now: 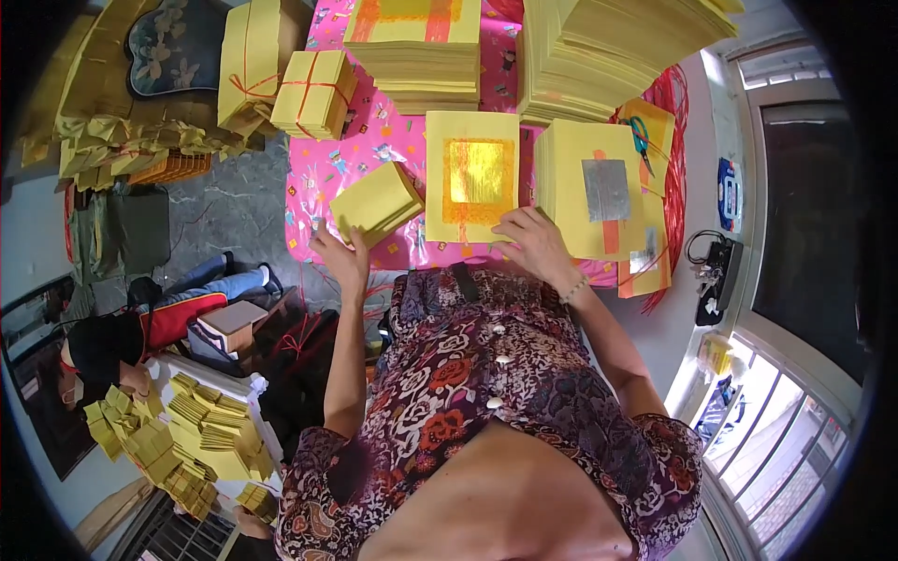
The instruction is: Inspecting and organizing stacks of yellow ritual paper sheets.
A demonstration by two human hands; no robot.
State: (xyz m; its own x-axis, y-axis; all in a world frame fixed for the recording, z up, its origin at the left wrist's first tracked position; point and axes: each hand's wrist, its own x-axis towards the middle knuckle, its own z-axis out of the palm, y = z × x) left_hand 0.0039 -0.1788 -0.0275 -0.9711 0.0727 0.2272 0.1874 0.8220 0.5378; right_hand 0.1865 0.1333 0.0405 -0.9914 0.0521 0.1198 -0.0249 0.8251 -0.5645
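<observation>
tall yellow paper stacks [599,47] crowded the pink desk [323,178] at twelve o'clock, seemingly much left to sort. the gold-foil sheet pile [472,173] lay centre, right hand [533,245] at its five o'clock corner, fingers spread flat. left hand [341,257] pinched a small yellow bundle [376,201] from its seven o'clock edge.

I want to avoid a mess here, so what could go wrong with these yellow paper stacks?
The left hand holds a small stack of yellow sheets tilted at the table's edge; loose sheets could slide off toward the floor. The right hand presses the corner of the gold-foil stack, which a careless pull might skew. The scissors lie on a neighbouring pile and could get knocked off.
</observation>
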